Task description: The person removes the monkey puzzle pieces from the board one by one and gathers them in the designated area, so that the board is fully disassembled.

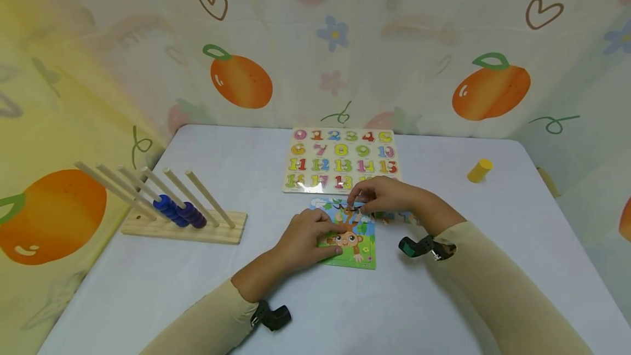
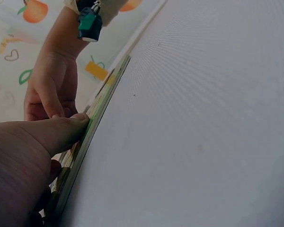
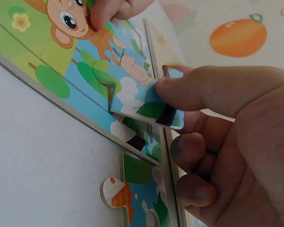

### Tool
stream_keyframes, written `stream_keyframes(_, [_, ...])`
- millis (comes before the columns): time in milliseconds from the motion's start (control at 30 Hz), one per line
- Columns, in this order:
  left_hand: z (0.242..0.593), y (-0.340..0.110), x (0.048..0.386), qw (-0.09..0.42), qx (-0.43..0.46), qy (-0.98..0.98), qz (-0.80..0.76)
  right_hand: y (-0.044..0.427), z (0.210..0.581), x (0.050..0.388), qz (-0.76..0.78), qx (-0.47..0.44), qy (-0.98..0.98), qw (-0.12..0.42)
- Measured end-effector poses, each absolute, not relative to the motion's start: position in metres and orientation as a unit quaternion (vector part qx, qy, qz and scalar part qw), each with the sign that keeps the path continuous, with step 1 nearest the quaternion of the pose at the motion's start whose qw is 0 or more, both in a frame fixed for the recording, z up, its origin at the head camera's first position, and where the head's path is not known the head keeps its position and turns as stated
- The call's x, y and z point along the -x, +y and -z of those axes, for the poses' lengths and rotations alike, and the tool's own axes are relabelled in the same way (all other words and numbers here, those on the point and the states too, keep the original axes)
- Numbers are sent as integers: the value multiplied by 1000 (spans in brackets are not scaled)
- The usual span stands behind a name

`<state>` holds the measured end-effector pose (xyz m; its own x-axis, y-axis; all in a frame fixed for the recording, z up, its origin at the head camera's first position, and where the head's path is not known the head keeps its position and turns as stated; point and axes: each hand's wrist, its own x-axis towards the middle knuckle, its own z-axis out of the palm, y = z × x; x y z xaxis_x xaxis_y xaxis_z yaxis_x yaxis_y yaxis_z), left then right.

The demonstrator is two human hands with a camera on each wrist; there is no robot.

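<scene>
Cream fabric printed with orange fruit [image 1: 394, 43] hangs behind a white-covered table [image 1: 345, 311], on which lies a flat, square, green-and-blue monkey jigsaw puzzle [image 1: 367, 237]. Over the puzzle's left part rests the person's left hand [image 1: 307, 240], fingers loosely extended and touching its surface, thumb pressing near its edge. At the puzzle's far right corner, the right hand [image 1: 383, 195] pinches a blue, white and green jigsaw piece [image 3: 144, 103] between thumb and fingers, tilted and partly raised above the puzzle. Just right of the puzzle lie loose, colourful picture pieces [image 3: 135, 187]. Just beyond it is a pale rectangular number board [image 1: 340, 158]; well to its left stands a wooden peg rack [image 1: 182, 229] with blue beads [image 1: 170, 211]; beyond and right, a yellow cylinder [image 1: 480, 171].
</scene>
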<state>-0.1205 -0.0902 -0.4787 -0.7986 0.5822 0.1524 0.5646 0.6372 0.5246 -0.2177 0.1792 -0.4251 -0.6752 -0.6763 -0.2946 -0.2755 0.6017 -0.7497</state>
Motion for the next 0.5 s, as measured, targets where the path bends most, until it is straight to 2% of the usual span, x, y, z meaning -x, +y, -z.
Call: stream_keyframes(500, [477,-90,120,17,-314,905,-285,211,423,214,408,253,835,269])
